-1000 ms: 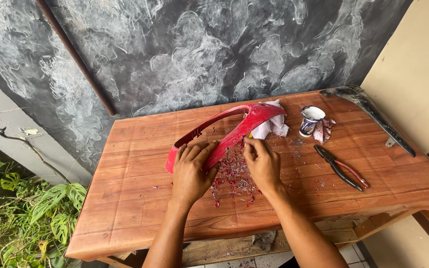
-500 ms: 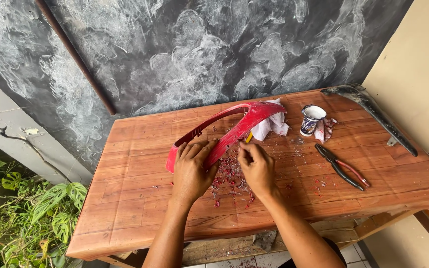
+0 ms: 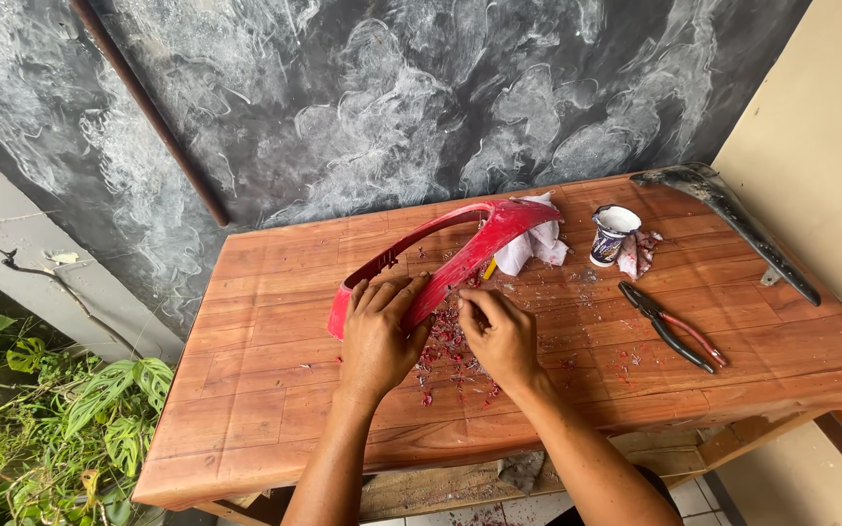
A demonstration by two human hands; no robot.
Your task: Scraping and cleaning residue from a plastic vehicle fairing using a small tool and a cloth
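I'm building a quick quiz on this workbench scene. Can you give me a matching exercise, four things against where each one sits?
Things:
1. red curved plastic panel
2. small cup
3. pliers
4. red flakes

Places:
A. lying right of the right hand, handles toward the table's near right corner
B. scattered on the wood between the two hands
C. pressed down at its near end by the left hand
D. standing toward the back of the table, right of the white cloth

Pairs: 1-C, 2-D, 3-A, 4-B
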